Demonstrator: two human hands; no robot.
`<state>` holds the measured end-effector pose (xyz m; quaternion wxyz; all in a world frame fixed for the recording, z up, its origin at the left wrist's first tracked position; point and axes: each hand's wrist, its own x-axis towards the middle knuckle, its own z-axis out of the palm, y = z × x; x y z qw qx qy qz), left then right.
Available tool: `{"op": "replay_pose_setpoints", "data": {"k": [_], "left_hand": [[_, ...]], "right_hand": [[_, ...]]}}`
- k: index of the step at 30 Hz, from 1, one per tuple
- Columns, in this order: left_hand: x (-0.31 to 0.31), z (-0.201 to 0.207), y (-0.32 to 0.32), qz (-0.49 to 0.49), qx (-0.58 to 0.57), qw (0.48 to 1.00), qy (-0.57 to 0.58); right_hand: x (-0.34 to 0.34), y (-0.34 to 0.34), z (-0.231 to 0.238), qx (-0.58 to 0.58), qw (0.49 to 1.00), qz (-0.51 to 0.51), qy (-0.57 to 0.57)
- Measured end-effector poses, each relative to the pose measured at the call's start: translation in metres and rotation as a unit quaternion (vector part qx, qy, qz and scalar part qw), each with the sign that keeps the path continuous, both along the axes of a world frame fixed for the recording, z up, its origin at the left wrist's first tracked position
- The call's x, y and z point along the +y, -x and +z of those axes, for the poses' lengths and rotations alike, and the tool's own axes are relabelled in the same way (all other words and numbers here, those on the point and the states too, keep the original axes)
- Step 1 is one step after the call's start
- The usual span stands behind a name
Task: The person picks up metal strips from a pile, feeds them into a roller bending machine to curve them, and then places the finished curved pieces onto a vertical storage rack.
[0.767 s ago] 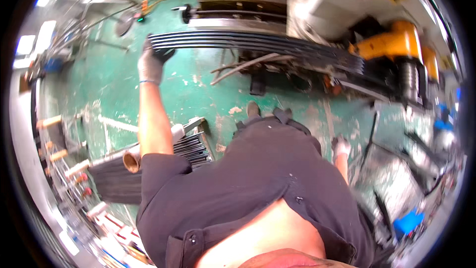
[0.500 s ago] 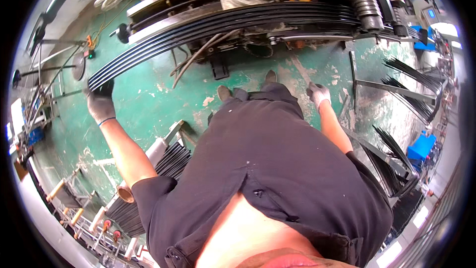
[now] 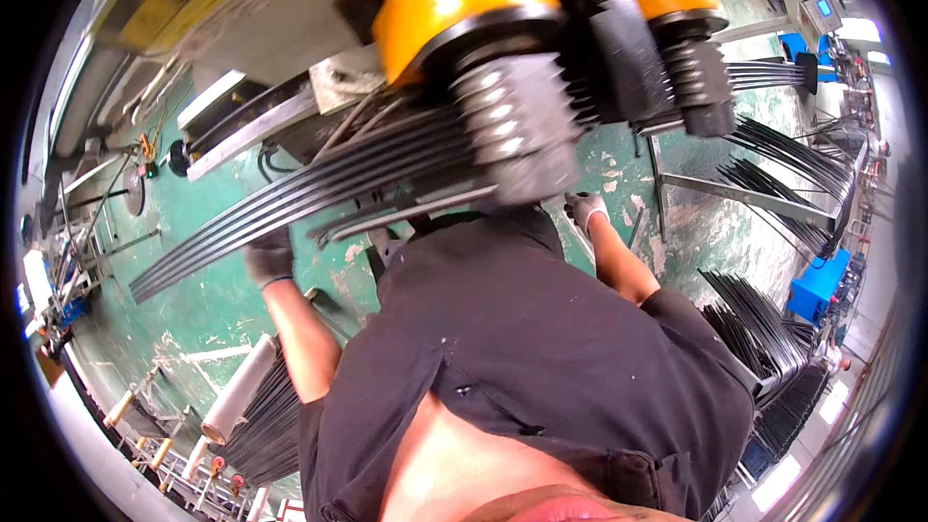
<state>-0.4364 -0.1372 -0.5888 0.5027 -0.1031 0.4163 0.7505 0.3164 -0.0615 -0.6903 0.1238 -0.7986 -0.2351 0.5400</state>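
Note:
Several long, thin black strips point(image 3: 242, 217) run side by side from under the machine's ribbed metal cylinder point(image 3: 517, 121) out to the left, where their ends hang free. My left hand point(image 3: 270, 259), in a pale glove with dark fingers, is at the near edge of the strips, short of their ends. Its fingertips are blurred and partly behind the strips, so its grip does not show. On the other side of my body, my right hand point(image 3: 586, 212), gloved too, hangs low with loosely curled fingers and nothing visible in it.
Yellow machine heads point(image 3: 469, 0) hang close in front of me. Racks of black strips point(image 3: 793, 174) stand at the right, near a blue bin point(image 3: 820, 285). Behind my left arm lie a pale roll point(image 3: 240, 389) and more black strips point(image 3: 269, 425). The green floor point(image 3: 193, 329) is worn.
My view has shifted, bringing the yellow heads closer. My left hand has left the strip ends and sits further right along them. The strips' left ends now hang lower in view.

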Motion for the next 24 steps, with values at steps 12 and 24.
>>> {"op": "replay_pose_setpoints", "data": {"k": [12, 24], "left_hand": [[0.093, 0.049, -0.212, -0.192, 0.096, 0.975, 0.054], [0.078, 0.021, -0.217, -0.455, 0.853, 0.233, 0.107]], "right_hand": [[0.085, -0.043, 0.029, -0.048, 0.985, 0.079, -0.143], [-0.164, 0.018, 0.078, -0.135, 0.988, 0.021, 0.078]]}}
